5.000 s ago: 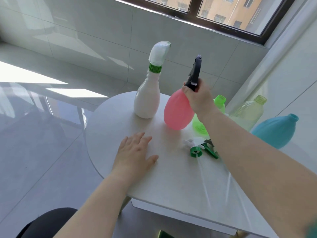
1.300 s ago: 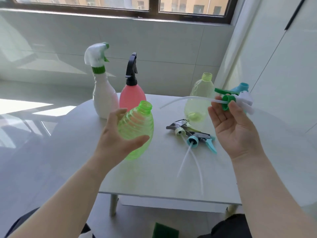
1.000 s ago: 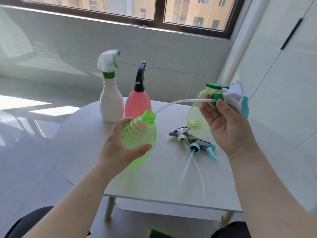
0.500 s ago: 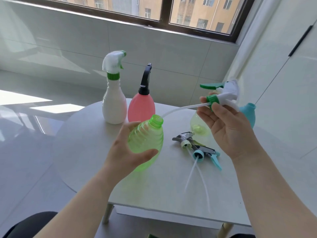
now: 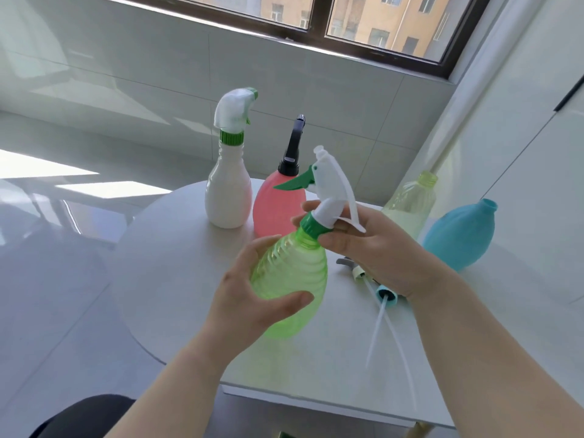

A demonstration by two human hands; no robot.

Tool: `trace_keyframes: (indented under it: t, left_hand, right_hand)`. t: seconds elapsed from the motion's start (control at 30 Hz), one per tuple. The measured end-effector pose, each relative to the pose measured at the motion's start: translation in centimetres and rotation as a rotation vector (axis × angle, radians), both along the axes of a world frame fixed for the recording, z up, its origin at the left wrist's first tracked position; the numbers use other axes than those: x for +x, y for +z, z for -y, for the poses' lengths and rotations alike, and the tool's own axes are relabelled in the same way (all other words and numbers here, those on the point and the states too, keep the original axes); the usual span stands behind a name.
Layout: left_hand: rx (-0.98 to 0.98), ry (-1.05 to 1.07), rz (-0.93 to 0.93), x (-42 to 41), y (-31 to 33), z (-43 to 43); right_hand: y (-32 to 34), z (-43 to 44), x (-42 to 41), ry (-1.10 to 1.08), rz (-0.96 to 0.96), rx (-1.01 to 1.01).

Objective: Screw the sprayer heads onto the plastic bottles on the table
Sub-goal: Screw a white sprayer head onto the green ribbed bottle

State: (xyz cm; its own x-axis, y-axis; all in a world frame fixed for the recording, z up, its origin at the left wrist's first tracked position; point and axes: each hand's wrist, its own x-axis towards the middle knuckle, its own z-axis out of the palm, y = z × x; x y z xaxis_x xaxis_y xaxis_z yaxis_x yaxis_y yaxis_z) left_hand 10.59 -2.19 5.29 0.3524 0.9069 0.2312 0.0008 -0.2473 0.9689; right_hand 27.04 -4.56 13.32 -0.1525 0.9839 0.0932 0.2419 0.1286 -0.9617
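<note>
While green bottle (image 5: 290,279) is held, sprayers (image 5: 386,294) lie beside.

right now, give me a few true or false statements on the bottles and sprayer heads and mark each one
1. The left hand holds the green bottle. True.
2. The blue bottle has a sprayer head on it. False: its neck is open.
3. The right hand grips the green collar of the white sprayer head at the green bottle's neck. True.
4. The pink bottle carries a white head. False: it carries a black sprayer head.
5. The white bottle stands upright. True.
</note>
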Motion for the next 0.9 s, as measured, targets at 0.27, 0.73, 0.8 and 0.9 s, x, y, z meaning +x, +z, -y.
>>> trace_keyframes:
  t: [0.27,0.73,0.8,0.9]
  left_hand:
    - [0.035,0.076,-0.064,0.1,-0.3,0.0]
    - [0.104,0.197,-0.122,1.1,-2.0,0.4]
    - [0.097,0.195,-0.100,1.5,-2.5,0.3]
    - [0.098,0.137,-0.100,1.6,-3.0,-0.1]
  right_hand:
    - [0.2,-0.4,0.0,-0.021,0.158,0.013]
    - [-2.5,-0.6,-1.3,-0.233,0.116,0.110]
    - [-3.0,-0.9,-2.0,-0.289,0.135,0.150]
    - [-3.3,-1.2,-2.4,-0.316,0.171,0.144]
